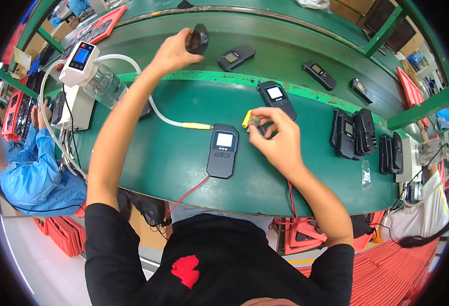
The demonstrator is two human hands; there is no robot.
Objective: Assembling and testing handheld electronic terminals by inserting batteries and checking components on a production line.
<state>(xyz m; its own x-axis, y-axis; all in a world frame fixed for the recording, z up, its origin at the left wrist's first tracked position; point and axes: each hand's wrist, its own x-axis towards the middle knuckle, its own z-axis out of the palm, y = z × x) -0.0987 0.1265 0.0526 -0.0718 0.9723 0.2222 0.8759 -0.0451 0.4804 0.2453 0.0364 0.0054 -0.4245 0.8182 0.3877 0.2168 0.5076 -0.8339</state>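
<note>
My left hand (175,52) reaches over the far green belt, its fingers closed on a black handheld device (199,39) seen nearly edge-on and a little blurred. My right hand (279,136) pinches a small yellow-and-grey piece (248,119) above the bench; its exact kind is unclear. Between my arms lies a black handheld meter (221,152) with a lit white screen. A clear hose (164,116) with a yellow end reaches its top, and a red wire (190,193) runs from its bottom. Just beyond my right hand lies a second lit meter (277,98).
More black meters lie on the belt, including one (236,57) near my left hand. Stacked meters (353,131) stand at the bench's right. A pump unit with a blue screen (82,55) and a clear jar (104,86) stands left. A person in blue (36,173) sits beyond it.
</note>
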